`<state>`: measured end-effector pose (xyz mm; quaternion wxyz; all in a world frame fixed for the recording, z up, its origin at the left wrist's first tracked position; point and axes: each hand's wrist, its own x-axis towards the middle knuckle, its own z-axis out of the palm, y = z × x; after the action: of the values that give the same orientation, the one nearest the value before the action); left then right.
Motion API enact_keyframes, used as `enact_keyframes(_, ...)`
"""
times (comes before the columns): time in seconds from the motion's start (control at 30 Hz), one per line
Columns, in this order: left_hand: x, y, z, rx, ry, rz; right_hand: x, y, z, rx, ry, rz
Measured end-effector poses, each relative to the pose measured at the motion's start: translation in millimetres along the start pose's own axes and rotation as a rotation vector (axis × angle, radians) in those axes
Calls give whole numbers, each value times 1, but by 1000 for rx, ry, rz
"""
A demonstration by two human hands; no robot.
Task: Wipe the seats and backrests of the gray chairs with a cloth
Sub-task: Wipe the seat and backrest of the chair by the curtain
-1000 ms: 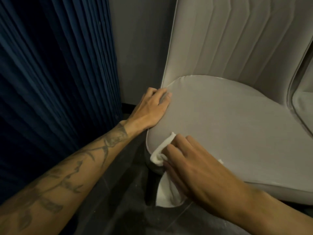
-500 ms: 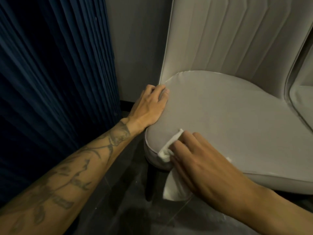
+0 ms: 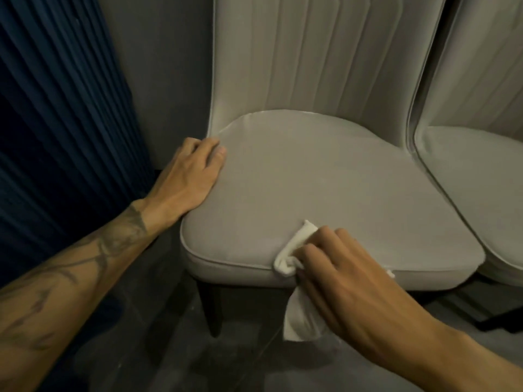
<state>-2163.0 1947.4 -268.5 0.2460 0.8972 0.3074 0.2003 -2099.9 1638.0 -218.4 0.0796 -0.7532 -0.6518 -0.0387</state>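
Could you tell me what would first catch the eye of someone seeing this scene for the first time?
Most striking is the white cloth, bright in the dim scene, pressed by the right hand onto the front edge of the gray chair seat, with its loose end hanging below. Next comes the tattooed forearm at lower left, whose left hand rests flat on the seat's left edge. Deep blue pleated curtains fill the left side.

Both forearms are bare, no sleeves being worn. Dark vine-like tattoos are seen along the left forearm [image 3: 85, 264].
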Motion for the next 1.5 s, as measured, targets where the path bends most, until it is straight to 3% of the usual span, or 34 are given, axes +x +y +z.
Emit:
enact_keyframes(0.2,-1,-1,-1,16,-2,-9,50,-34,15,86,44,-92)
enact_keyframes(0.47,0,-4,2,23,-8,-6,-17,33,0,71,57,28)
enact_keyframes(0.7,4,-5,2,51,0,-5,25,-8,16,26,85,-32)
enact_keyframes(0.87,6,-9,1,81,-19,3,-23,41,5,-12,94,0)
enact_keyframes(1.03,5,-6,0,78,-5,15,-80,111,-11,-47,157,189)
enact_keyframes(1.17,5,-10,1,76,-13,9,-65,91,-7,10,246,271)
enact_keyframes(1.33,9,-18,0,105,-27,32,-10,37,10,8,173,98)
enact_keyframes(1.5,13,-20,0,70,-11,-12,-61,99,1,-2,221,175)
